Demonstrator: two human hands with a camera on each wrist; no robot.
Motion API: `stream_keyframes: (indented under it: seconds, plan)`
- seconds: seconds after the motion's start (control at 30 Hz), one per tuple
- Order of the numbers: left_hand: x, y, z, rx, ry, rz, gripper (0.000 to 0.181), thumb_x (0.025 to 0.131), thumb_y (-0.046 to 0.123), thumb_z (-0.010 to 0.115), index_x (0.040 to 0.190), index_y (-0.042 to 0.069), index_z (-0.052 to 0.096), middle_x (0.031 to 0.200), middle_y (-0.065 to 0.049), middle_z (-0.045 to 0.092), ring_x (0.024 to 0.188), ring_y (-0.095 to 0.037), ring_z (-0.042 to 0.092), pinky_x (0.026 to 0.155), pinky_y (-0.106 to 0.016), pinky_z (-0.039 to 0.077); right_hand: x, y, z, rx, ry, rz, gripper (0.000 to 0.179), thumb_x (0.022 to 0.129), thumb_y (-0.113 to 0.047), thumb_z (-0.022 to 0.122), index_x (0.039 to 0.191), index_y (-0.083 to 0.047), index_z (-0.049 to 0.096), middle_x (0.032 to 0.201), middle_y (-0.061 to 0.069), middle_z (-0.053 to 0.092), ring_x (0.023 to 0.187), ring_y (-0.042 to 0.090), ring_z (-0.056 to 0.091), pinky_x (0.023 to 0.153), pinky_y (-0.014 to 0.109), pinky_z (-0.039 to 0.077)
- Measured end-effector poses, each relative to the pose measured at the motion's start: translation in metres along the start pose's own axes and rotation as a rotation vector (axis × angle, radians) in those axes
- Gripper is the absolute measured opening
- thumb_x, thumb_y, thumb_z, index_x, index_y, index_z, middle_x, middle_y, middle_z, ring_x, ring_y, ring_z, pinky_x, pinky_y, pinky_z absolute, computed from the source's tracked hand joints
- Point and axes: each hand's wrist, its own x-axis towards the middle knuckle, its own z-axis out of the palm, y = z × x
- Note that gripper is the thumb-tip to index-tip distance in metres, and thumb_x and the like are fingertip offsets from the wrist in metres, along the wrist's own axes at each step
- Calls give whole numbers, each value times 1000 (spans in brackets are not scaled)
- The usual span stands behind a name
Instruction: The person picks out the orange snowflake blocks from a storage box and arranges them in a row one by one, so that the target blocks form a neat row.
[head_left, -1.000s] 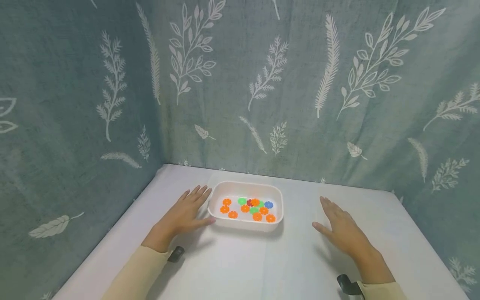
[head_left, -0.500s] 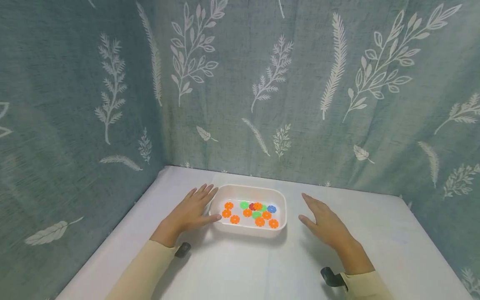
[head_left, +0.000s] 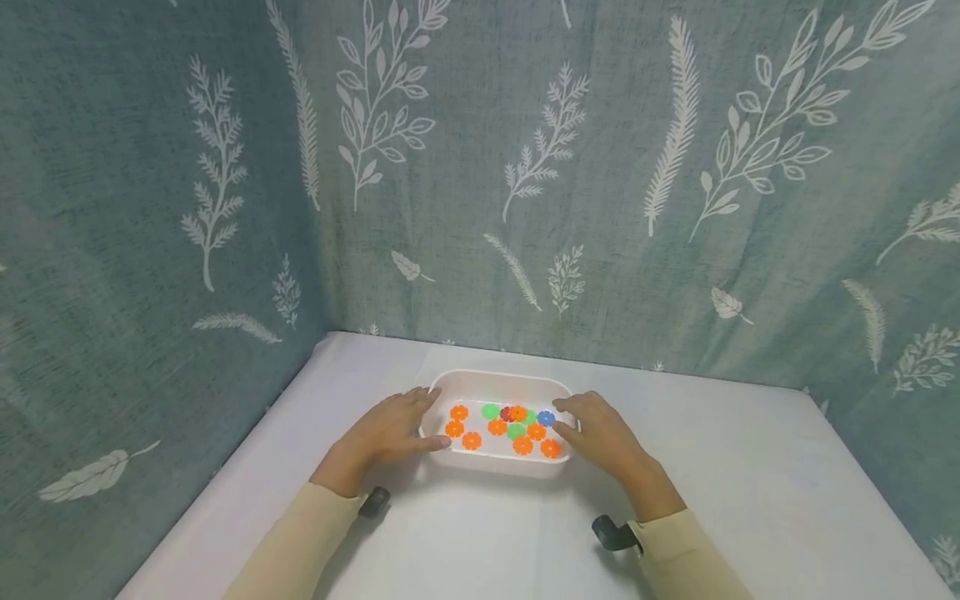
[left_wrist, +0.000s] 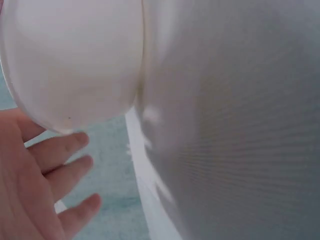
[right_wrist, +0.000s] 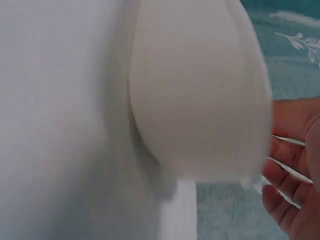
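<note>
A white plastic tray (head_left: 495,468) stands on the table in the head view, holding several small flower-shaped discs: orange (head_left: 471,440), green (head_left: 491,411), red (head_left: 507,414) and blue (head_left: 546,418). My left hand (head_left: 386,433) is at the tray's left end, fingers over the rim and thumb tip by the front left corner. At the right end, my right hand (head_left: 603,429) reaches over the rim with loosely bent fingers. In the left wrist view, loosely spread fingers (left_wrist: 70,175) lie beside the tray's edge. The right wrist view shows bent fingers (right_wrist: 285,180) partly behind the rim. Firm contact cannot be told.
White cloth covers the table (head_left: 472,542). Blue-green curtains (head_left: 465,208) with white leaf prints hang behind it and along the left side. Dark wrist-worn devices (head_left: 613,533) sit below both hands.
My right hand has moved left from the bare table to the tray's right end. My left hand has shifted slightly right, its fingers now more bent over the rim. The discs keep their arrangement.
</note>
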Motion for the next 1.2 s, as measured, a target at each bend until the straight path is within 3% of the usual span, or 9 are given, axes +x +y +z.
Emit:
stream_keyframes:
  seconds: [0.13,0.3,0.47,0.53,0.73,0.93,1.2]
  plan:
    - [0,0,-3,-19,-12,-21,106,78,82,48,151,6,34,150,-17,40,137,-36,37,109,-54,32,14,-9,10,6,-23,-53,39,86,-23,76,122,-10,69,113,4,67,105,23,56,98,44,47]
    - [-4,-4,-5,-18,-9,-45,110,75,82,51,151,4,34,150,-16,40,138,-35,36,108,-55,32,27,-20,20,19,-126,-130,36,81,-22,81,114,-11,74,106,1,69,99,21,55,95,41,47]
    - [-5,-7,-6,-35,7,-92,114,72,84,52,152,7,32,152,-14,38,139,-35,33,108,-58,31,41,-31,26,-7,-215,-108,35,80,-22,82,113,-13,74,104,-1,68,98,19,55,94,38,49]
    - [-5,-8,-5,-39,0,-108,116,69,86,52,153,8,31,153,-14,36,139,-36,33,107,-59,31,45,-34,29,-48,-223,-108,36,79,-22,83,113,-13,74,102,-1,67,97,19,54,96,37,48]
    - [-8,-11,-3,-74,-7,-114,113,71,82,56,153,9,31,154,-14,35,139,-36,33,107,-59,31,50,-36,42,-246,-200,-216,27,76,-28,84,100,-17,78,87,-4,66,86,18,52,92,37,44]
    - [-11,-14,1,-149,-30,-119,109,75,77,57,154,9,28,155,-13,32,141,-33,30,109,-57,29,51,-40,53,-266,-253,-145,29,76,-34,82,100,-18,78,94,-6,69,94,21,53,103,43,35]
    - [-13,-19,8,-106,20,-86,108,78,78,52,153,4,26,156,-14,31,140,-34,31,110,-55,29,53,-42,61,-327,-257,-114,12,75,-29,82,83,-24,75,80,-11,63,85,18,48,97,41,37]
